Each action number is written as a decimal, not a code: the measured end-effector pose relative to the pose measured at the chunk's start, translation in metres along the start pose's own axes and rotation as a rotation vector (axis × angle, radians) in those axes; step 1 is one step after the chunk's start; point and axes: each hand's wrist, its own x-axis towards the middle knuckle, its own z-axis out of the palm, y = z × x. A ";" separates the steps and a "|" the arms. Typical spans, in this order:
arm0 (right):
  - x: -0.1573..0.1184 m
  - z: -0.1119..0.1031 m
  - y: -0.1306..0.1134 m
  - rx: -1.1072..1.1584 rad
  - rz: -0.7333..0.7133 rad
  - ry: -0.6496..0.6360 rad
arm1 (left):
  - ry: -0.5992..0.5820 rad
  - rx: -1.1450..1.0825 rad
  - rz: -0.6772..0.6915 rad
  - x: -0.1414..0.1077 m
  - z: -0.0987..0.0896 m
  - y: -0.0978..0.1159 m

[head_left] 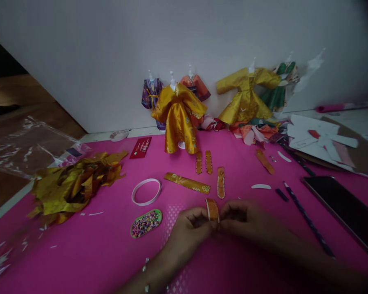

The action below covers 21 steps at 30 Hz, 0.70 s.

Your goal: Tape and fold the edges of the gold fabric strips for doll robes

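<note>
Between my two hands is a small curved strip of orange-gold fabric (213,210) with white edges. My left hand (194,226) pinches it from the left, near its lower end. My right hand (241,218) is closed at its right side, the fingertips meeting the strip's lower edge; whether they hold anything else is hidden. Just beyond lie a patterned gold strip (187,183), a stitched orange strip (221,183) and two narrow strips with dark stitching (209,162). A white ring (146,192) and a green-rimmed tray of colourful beads (146,223) lie to the left.
Gold fabric scraps (76,183) are heaped at left beside clear plastic wrap (27,147). Small dresses on stands, including a gold dress (179,114), line the back wall. A pencil (308,220), a phone (346,208) and white paper pieces (319,139) lie at right on the pink mat (95,253).
</note>
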 end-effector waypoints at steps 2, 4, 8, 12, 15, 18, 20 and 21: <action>0.000 -0.001 0.000 0.018 0.004 -0.004 | -0.003 0.000 -0.007 -0.001 0.000 0.001; 0.001 -0.001 0.000 0.026 0.005 -0.003 | -0.001 0.002 -0.012 -0.001 0.000 0.002; 0.001 -0.002 0.000 0.034 0.000 -0.007 | 0.002 0.006 -0.016 -0.001 -0.001 0.001; 0.001 -0.001 0.000 0.032 -0.016 -0.005 | -0.003 0.005 -0.022 -0.001 -0.002 0.001; 0.001 -0.001 0.000 0.022 -0.018 0.000 | 0.003 0.007 -0.024 -0.001 -0.002 0.001; 0.000 0.000 -0.001 0.009 -0.018 0.003 | 0.006 0.008 -0.026 -0.001 -0.002 0.001; 0.000 0.000 -0.002 -0.005 -0.021 0.009 | 0.009 0.008 -0.023 0.000 -0.001 0.001; 0.000 0.000 -0.003 -0.018 -0.025 0.016 | 0.012 0.009 -0.021 0.000 -0.002 0.000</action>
